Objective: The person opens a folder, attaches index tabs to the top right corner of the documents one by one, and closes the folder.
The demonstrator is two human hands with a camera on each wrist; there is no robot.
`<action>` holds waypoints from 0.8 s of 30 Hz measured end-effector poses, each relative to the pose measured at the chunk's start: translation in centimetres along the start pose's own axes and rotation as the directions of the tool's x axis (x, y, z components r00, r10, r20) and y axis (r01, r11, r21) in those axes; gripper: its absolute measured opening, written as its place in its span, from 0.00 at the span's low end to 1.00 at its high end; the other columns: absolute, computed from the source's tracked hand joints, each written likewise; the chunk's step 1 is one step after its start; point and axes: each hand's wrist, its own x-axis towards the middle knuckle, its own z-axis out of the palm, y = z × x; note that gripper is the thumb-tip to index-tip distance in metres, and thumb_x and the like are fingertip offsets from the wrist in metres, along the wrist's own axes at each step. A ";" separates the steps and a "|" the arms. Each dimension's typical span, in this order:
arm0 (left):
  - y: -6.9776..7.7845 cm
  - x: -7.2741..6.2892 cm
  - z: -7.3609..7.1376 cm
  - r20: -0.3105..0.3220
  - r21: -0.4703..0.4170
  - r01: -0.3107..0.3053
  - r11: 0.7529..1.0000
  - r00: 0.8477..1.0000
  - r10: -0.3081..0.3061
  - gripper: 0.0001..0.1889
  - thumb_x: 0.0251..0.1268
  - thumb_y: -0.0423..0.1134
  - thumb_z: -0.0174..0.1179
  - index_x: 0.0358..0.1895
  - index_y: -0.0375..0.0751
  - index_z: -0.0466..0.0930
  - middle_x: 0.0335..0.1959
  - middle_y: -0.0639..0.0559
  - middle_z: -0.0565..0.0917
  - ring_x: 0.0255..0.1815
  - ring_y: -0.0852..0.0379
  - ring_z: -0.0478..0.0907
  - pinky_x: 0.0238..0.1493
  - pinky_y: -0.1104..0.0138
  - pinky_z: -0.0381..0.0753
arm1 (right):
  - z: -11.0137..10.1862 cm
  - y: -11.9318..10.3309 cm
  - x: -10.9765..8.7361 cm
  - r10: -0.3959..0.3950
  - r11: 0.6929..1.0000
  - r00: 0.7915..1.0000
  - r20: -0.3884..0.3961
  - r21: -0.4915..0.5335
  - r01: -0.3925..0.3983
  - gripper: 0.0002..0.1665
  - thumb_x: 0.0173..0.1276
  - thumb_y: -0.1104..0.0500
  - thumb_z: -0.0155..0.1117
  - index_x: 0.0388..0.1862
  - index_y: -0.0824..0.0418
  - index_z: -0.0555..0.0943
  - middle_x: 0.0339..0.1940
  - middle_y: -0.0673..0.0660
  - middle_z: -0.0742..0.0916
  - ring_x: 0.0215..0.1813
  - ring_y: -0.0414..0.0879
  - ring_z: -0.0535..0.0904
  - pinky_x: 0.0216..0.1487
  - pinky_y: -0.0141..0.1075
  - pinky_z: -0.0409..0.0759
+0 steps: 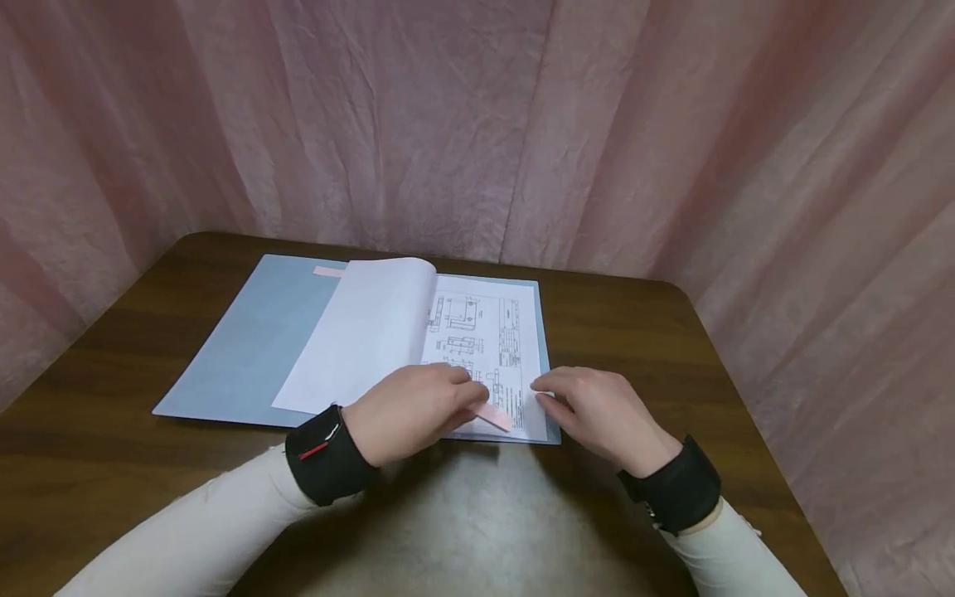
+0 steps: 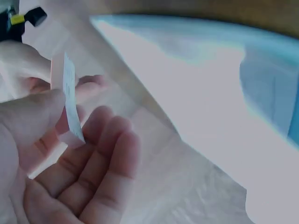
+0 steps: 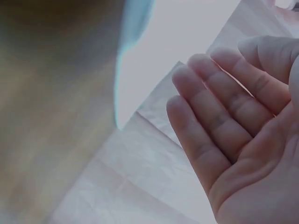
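A blue folder (image 1: 231, 340) lies spread out on the wooden table with white sheets in it. One sheet (image 1: 369, 327) is turned over to the left; the page (image 1: 488, 290) on the right bears technical drawings. My left hand (image 1: 418, 410) pinches a small pink sticky note pad (image 1: 496, 417) over the lower part of that page. Thumb and fingers grip the pad (image 2: 69, 98) in the left wrist view. My right hand (image 1: 600, 414) is by the page's right edge, its fingers (image 3: 205, 112) relaxed with nothing visible between them; whether they touch the paper I cannot tell.
A pink sticky tab (image 1: 328, 271) sticks out from the left side of the turned sheet, over the folder. Wooden tabletop (image 1: 619, 323) stretches to the right of the folder. Behind the table hangs a pink curtain (image 1: 448, 124).
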 end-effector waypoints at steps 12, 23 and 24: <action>-1.7 2.4 0.0 -0.176 -0.064 0.178 0.982 0.967 -0.186 0.11 0.72 0.39 0.77 0.53 0.44 0.90 0.37 0.56 0.89 0.32 0.59 0.78 0.38 0.64 0.81 | -3.1 -0.6 2.5 -0.045 0.998 0.977 -0.207 0.025 0.051 0.14 0.75 0.59 0.79 0.56 0.59 0.93 0.51 0.54 0.94 0.45 0.48 0.91 0.44 0.44 0.89; -2.0 3.1 0.0 -0.187 -0.095 0.173 0.980 0.964 -0.189 0.08 0.76 0.41 0.74 0.50 0.44 0.89 0.34 0.57 0.86 0.32 0.58 0.77 0.39 0.62 0.80 | -2.7 -1.8 3.9 -0.060 0.998 0.974 -0.217 0.014 0.064 0.18 0.70 0.54 0.84 0.55 0.57 0.93 0.48 0.52 0.95 0.49 0.47 0.91 0.45 0.43 0.89; -2.0 3.2 0.0 -0.188 -0.095 0.172 0.981 0.964 -0.187 0.08 0.76 0.41 0.74 0.50 0.44 0.89 0.35 0.57 0.87 0.32 0.58 0.77 0.39 0.62 0.81 | -2.6 -1.8 3.9 -0.062 0.998 0.974 -0.217 0.006 0.065 0.17 0.70 0.54 0.84 0.55 0.57 0.94 0.48 0.52 0.95 0.49 0.47 0.90 0.46 0.44 0.89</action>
